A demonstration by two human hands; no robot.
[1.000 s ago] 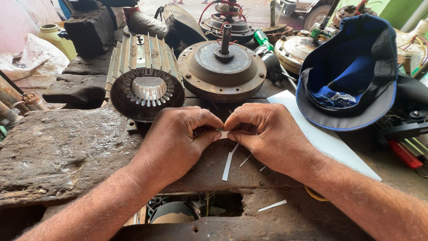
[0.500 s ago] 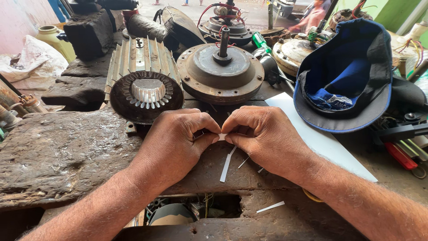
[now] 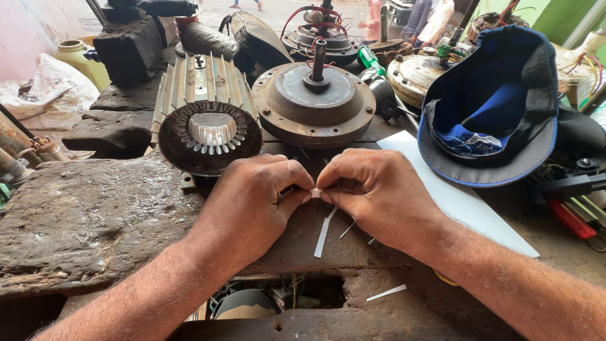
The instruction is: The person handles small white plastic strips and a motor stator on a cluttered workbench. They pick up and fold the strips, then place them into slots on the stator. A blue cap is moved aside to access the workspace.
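Both hands knuckles-up, left hand [image 3: 252,202], right hand [image 3: 379,196], fingertips pinching small white strip [image 3: 315,192] together

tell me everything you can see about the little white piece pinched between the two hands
The white piece is a tiny, thin, flat scrap, paper-like in look. Only a small part shows; the rest is hidden by fingers. The left hand and right hand pinch it between fingertips from either side, holding it just above the worn wooden bench, in front of the round motor cover. A similar long white strip lies on the bench below it, apart from it.
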